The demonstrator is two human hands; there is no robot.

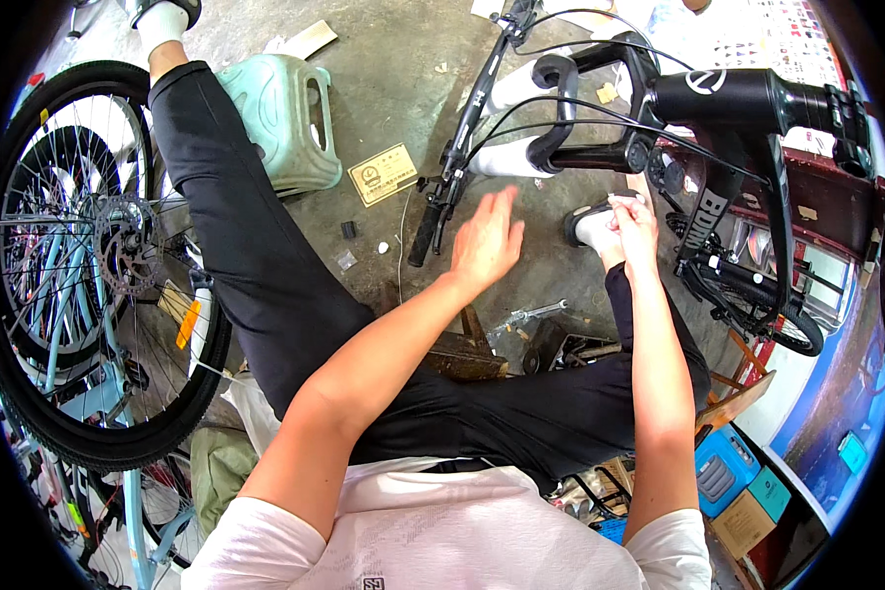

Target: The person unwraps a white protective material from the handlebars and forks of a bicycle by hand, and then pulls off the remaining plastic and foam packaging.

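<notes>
At one o'clock from the seated person's knees, the black bicycle handlebar (560, 108) hangs, stiff and awkward; its wrapped bar looks the surest hold. The left hand (487, 241) hovers released beneath it; the right hand (634, 221) pinches a white sock (598, 228).

bicycle wheels (88, 265): 2 | jugs (283, 118): 1 | handlebars (482, 128): 1 | cards (383, 174): 1 | hands (487, 241): 2

Small yellowish rectangular card label (383, 174) on concrete floor, upper centre; blue and brown cardboard boxes (747, 492) lower right.
</notes>
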